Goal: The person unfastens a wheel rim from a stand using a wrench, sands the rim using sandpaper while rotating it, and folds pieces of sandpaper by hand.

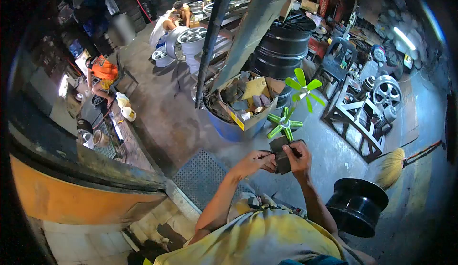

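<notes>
Both hands grip a dark, folded-looking piece of sandpaper [281, 159] in front of my body. My left hand [256, 163] pinches its left edge between thumb and fingers. On the opposite edge, my right hand [298, 158] is closed with the thumb on top. Just beyond the sandpaper stands a green fan [285, 123] with several blades; a second green fan [305, 91] is behind it. Left of them, a cardboard box [248, 117] full of scraps and worn pieces rests on a blue drum [224, 129].
A black wheel rim [357, 207] lies to my right, near a straw broom [392, 168]. A metal frame stand [355, 122] holds a silver wheel [387, 93]. Left is a perforated mat [198, 177]. A person in orange [102, 68] sits far left; others work among rims at the back.
</notes>
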A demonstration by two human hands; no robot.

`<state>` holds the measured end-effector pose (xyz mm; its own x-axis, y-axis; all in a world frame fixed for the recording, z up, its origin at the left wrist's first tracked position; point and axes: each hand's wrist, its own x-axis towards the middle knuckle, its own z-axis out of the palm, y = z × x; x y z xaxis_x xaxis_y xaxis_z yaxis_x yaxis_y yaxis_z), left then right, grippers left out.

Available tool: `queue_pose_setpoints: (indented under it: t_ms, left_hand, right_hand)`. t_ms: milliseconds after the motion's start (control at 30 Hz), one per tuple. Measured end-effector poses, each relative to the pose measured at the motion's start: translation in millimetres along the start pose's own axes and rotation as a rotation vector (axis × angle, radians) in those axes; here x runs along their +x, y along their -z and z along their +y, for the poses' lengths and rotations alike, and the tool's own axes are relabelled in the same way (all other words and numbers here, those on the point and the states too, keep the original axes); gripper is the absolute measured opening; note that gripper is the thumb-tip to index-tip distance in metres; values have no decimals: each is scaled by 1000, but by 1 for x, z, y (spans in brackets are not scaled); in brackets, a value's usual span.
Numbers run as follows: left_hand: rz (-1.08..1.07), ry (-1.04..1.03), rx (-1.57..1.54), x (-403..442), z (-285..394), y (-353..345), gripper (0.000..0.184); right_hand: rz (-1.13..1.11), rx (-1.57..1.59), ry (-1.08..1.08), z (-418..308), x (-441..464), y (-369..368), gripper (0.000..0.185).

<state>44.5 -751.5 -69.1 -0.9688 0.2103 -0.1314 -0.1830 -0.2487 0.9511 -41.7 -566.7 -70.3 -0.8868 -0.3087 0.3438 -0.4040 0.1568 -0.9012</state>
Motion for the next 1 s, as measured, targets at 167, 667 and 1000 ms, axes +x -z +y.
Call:
queue_pose_setpoints:
  t_ms: [167, 667, 1000]
  left_hand:
    - [70, -18, 108, 10, 5, -28, 29]
    - [271, -30, 97, 62, 13, -123, 19]
    - [466, -356, 466, 99, -11, -183, 23]
  right_hand:
    - [85, -37, 25, 4, -8, 17, 21]
    - [-3, 475, -369, -4, -40, 123, 37]
    - [176, 508, -299, 25, -77, 185, 29]
